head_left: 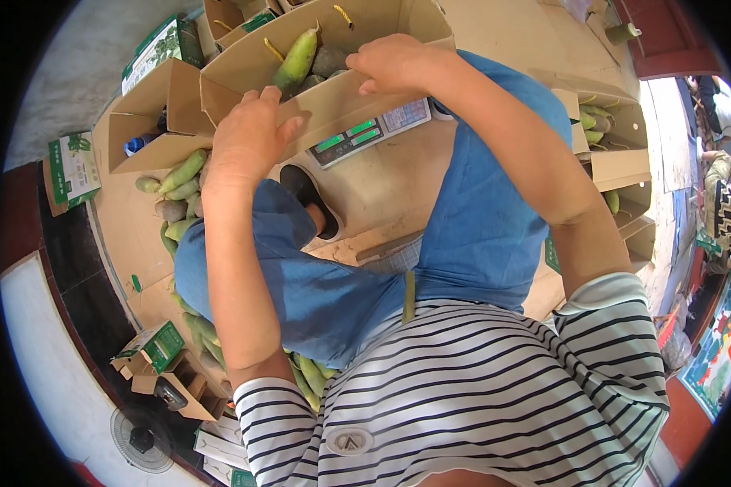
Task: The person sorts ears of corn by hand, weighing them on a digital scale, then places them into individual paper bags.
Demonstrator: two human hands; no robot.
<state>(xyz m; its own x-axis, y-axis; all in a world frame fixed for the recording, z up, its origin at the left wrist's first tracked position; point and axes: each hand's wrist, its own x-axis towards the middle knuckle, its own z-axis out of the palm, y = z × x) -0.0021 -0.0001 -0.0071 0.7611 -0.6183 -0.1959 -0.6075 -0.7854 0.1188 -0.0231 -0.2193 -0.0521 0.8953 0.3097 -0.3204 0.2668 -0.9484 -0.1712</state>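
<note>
In front of me, an uncovered cardboard box (pixel 333 114) with yellow rope handles holds a long green radish (pixel 299 61) and several darker, dirt-covered roots (pixel 328 62). My left hand (pixel 248 138) grips the near flap toward its left end, fingers over the edge and thumb on the outer face. Farther right along the same flap, my right hand (pixel 394 65) has its fingers curled over the edge, the thumb below them. Under the box's near side, a digital scale (pixel 369 134) with lit green displays sticks out; the rest of it is hidden.
Loose green radishes (pixel 183 174) lie by my left leg. Beside them stands another uncovered box (pixel 142 134). More boxes with radishes (pixel 597 122) are at my right. A fan (pixel 142 438) is at the lower left, near small cartons (pixel 158 349). My shoe (pixel 309 195) is close to the scale.
</note>
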